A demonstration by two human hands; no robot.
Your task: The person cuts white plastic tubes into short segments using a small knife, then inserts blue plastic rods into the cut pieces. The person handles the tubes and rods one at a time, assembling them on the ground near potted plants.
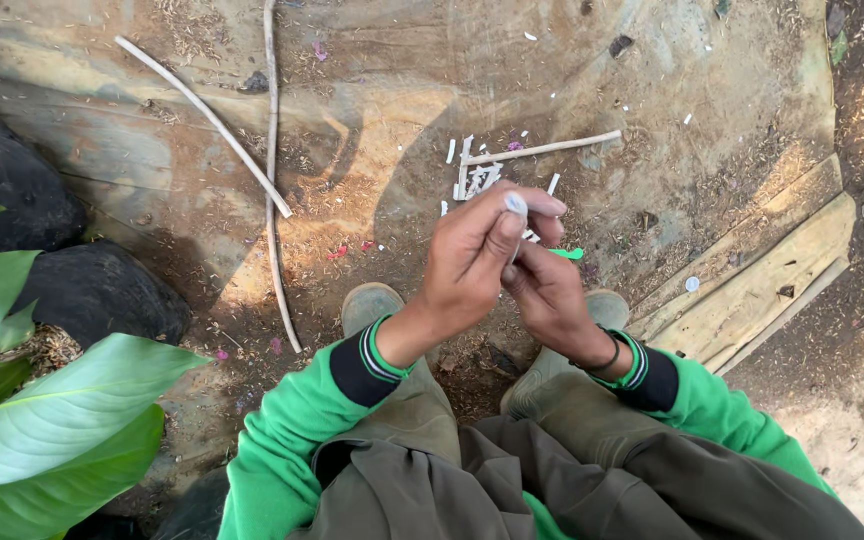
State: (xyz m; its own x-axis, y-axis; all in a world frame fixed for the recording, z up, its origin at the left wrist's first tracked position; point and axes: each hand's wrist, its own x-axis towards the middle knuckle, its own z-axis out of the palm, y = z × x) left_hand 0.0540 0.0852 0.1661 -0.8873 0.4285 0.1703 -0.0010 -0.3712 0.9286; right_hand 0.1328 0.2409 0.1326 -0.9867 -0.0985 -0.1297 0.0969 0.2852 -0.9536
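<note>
Nearest to us, green sleeves and olive trousers frame 2 hands held close together above our shoes. Our left hand (pixel 472 262) pinches a small white stick piece (pixel 516 206) between thumb and fingertips; our right hand (pixel 552 295) curls beneath it, touching the left, with something green (pixel 569 254) showing past its fingers, though we cannot tell what it grips. Beyond, a heap of short white cut pieces (pixel 477 175) already lies on the dirt beside 1 pale stick (pixel 544 149). Farther off, 2 long sticks (pixel 214 122) look uncut, so we judge the cutting partly done.
</note>
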